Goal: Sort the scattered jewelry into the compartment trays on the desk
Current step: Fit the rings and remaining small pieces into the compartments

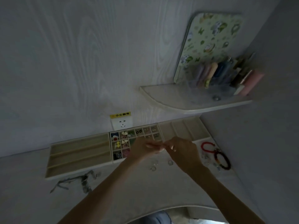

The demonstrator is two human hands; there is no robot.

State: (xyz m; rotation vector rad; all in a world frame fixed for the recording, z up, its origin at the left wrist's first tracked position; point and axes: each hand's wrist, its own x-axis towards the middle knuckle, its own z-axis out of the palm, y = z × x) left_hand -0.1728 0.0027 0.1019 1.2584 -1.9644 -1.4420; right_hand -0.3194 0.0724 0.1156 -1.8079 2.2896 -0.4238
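Note:
Three beige trays stand along the wall: a long-slot tray (77, 152) at left, a many-cell tray (124, 143) in the middle with earrings and charms in it, and a wide-slot tray (182, 128) at right. My left hand (142, 149) and my right hand (181, 151) meet above the front of the middle tray. Their fingertips pinch a small ring (163, 149) between them. Several clear rings (153, 164) lie on the desk just below the hands. A red bracelet (206, 147) and a dark beaded bracelet (222, 160) lie to the right.
A tangle of silver chains (80, 180) lies on the desk in front of the left tray. A wall socket (122, 124) with a yellow label sits behind the trays. A shelf (186, 101) above right carries a mirror and a holder of cosmetics.

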